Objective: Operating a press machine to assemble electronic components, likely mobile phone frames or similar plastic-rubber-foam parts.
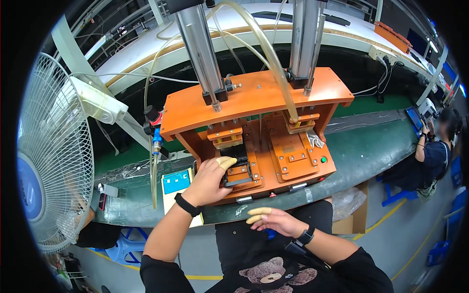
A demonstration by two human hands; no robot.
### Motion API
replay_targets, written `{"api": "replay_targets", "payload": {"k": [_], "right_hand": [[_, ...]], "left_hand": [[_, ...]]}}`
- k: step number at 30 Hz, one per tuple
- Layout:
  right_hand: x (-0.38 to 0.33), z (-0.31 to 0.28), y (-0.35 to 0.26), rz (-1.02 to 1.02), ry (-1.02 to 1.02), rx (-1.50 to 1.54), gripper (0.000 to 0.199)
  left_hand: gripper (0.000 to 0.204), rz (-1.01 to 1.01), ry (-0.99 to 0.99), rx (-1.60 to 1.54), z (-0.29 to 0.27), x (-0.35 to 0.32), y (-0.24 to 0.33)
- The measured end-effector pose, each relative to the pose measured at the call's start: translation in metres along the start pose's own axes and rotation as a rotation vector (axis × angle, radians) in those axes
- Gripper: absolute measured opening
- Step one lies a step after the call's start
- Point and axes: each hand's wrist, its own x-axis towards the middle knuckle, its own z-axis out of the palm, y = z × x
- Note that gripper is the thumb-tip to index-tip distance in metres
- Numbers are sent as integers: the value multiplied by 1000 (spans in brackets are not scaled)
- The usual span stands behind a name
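An orange two-station press (pixel 249 102) stands on the green bench before me. My left hand (pixel 211 178) is at its left station, fingers bent over the left side of a black frame-like part (pixel 239 182). Pale finger cots cover some of its fingertips; the thumb's contact with the part is partly hidden. The black part lies in the left fixture, under the raised orange press head (pixel 225 137). In front of the press, above my lap, my right hand (pixel 276 222) is held with fingers stretched out, two in pale cots, touching nothing.
Left of the press lies a blue card on a yellowish sheet (pixel 177 181). The right fixture (pixel 293 156) has a crumpled whitish piece (pixel 315 139) beside it. A large fan (pixel 53 156) stands at far left. A co-worker (pixel 432 151) sits at right, near a cardboard box (pixel 359 215).
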Motion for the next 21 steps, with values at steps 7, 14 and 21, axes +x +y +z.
{"api": "replay_targets", "payload": {"k": [7,14,21], "right_hand": [[-18,-13,36,71,166,-83,39],[-9,7,36,-6,128,-197,35],[7,12,30,-70,114,-468,32]], "left_hand": [[77,39,-97,-68,-8,3,0],[75,-171,208,-56,13,-87,-3],[78,-315,197,19,29,-127,16]]}}
